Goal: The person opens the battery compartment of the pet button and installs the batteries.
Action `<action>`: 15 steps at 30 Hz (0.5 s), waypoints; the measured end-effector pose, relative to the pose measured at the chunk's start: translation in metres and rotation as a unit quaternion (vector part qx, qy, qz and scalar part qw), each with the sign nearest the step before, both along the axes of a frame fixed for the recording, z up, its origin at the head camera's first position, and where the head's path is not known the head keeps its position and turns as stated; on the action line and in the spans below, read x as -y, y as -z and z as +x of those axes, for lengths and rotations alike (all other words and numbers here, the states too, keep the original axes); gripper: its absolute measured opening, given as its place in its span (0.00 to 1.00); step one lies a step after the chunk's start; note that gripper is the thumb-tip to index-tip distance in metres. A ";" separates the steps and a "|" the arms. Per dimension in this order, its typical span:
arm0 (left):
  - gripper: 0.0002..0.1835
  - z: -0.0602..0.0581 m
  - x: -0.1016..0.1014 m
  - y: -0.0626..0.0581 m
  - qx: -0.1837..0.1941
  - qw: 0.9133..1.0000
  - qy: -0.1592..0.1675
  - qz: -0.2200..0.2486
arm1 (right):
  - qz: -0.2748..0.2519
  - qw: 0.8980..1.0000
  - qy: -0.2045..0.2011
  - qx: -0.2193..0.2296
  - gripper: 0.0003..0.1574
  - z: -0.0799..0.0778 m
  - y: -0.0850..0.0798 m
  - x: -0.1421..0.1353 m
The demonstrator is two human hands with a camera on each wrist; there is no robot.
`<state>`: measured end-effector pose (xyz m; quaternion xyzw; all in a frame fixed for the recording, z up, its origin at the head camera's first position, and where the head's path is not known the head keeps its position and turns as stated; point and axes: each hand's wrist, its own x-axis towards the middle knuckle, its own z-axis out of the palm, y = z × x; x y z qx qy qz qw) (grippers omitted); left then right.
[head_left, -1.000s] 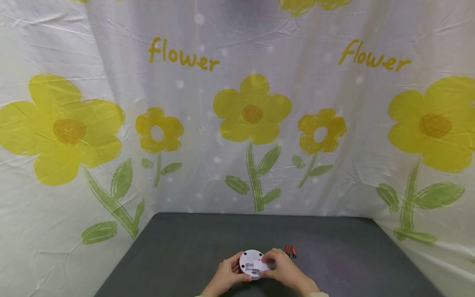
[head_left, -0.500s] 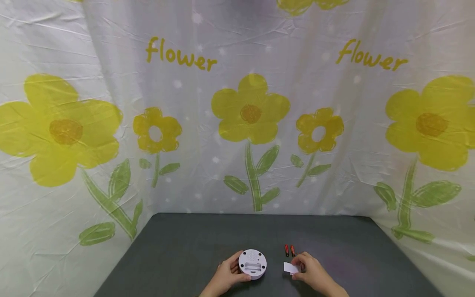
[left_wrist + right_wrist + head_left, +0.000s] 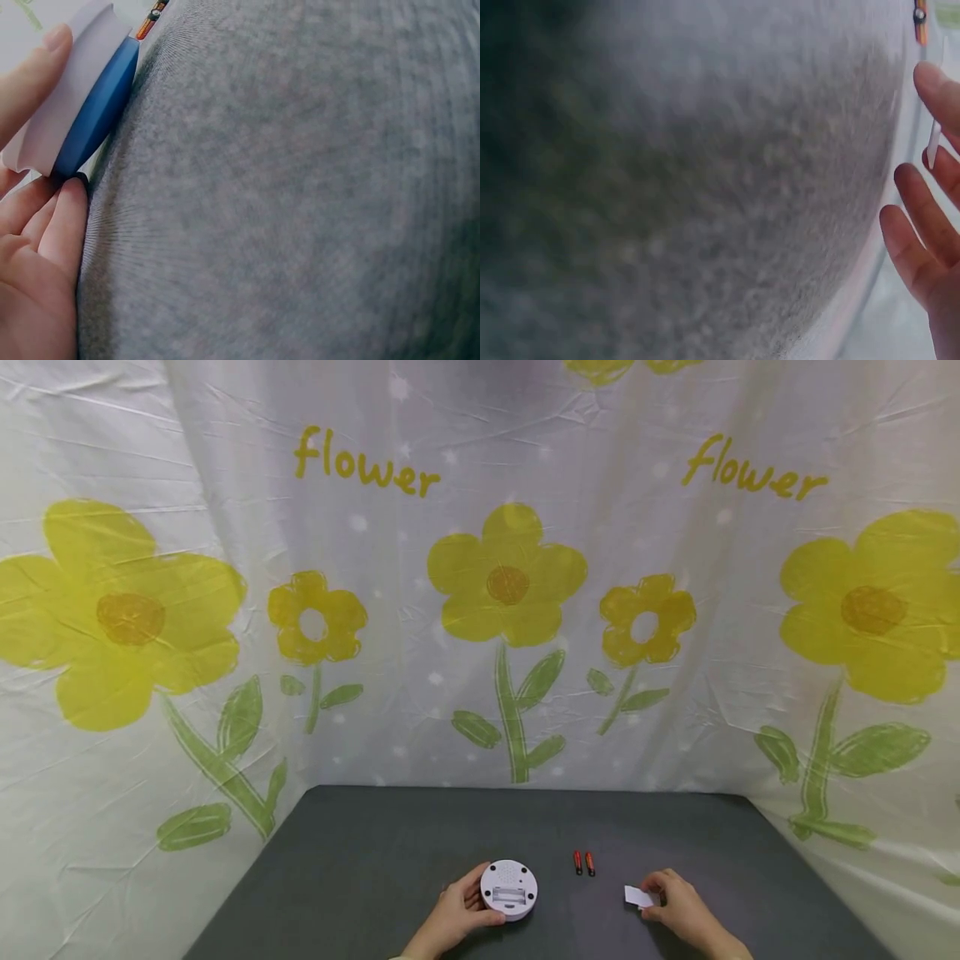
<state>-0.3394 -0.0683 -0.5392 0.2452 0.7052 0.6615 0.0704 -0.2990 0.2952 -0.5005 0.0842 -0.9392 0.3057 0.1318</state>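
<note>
My left hand [image 3: 453,914] grips a round white device [image 3: 509,872] by its left side, thumb at the near rim. Its underside faces up, with small black feet, a patch of tiny holes and an uncovered battery compartment [image 3: 509,896]. The left wrist view shows a blue lower part [image 3: 97,105] beneath the white body. Off to the right, my right hand [image 3: 682,910] pinches a thin white battery cover [image 3: 637,897] between thumb and fingers, low over the table. Seen edge-on in the right wrist view, the cover [image 3: 934,142] is a narrow white strip.
Two red-and-black batteries [image 3: 577,862] lie side by side on the dark grey table [image 3: 390,835], between the hands and farther back. A white curtain [image 3: 405,693] printed with yellow flowers hangs behind the table and along both sides.
My right hand has lifted the battery cover off the device, baring the compartment, and carried it right past the batteries. The left hand keeps its grip in about the same place.
</note>
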 end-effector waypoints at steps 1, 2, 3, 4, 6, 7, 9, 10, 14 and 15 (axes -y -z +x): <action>0.46 0.000 0.000 0.001 -0.003 1.000 0.002 0.000 | -0.002 1.000 0.006 0.002 0.19 0.000 0.001 -0.002; 0.47 0.000 0.000 0.001 -0.006 1.000 0.004 0.000 | 0.000 1.000 0.013 0.001 0.18 -0.001 0.001 -0.003; 0.47 0.001 0.000 0.002 -0.009 1.000 0.005 0.000 | 0.001 1.000 0.018 0.001 0.18 -0.002 0.002 -0.005; 0.46 0.001 0.000 0.003 -0.012 1.000 0.007 0.000 | 0.003 1.000 0.025 0.000 0.18 -0.002 0.002 -0.007; 0.46 0.001 0.000 0.004 -0.014 1.000 0.012 0.001 | 0.013 0.999 0.034 -0.004 0.18 -0.004 0.004 -0.012; 0.46 0.001 0.000 0.005 -0.014 1.000 0.014 0.002 | 0.020 0.999 0.035 -0.008 0.18 -0.004 0.005 -0.014; 0.46 0.001 0.000 0.006 -0.011 1.000 0.016 0.002 | 0.035 0.999 0.039 -0.012 0.19 -0.005 0.007 -0.018; 0.46 0.002 0.000 0.006 -0.011 1.000 0.018 0.002 | 0.044 0.998 0.040 -0.015 0.19 -0.006 0.008 -0.020; 0.46 0.003 0.001 0.004 -0.010 1.000 0.021 0.003 | 0.066 0.997 0.039 -0.017 0.18 -0.007 0.011 -0.026; 0.46 0.003 0.001 0.004 -0.009 1.000 0.020 0.004 | 0.068 0.997 0.040 -0.016 0.17 -0.008 0.011 -0.027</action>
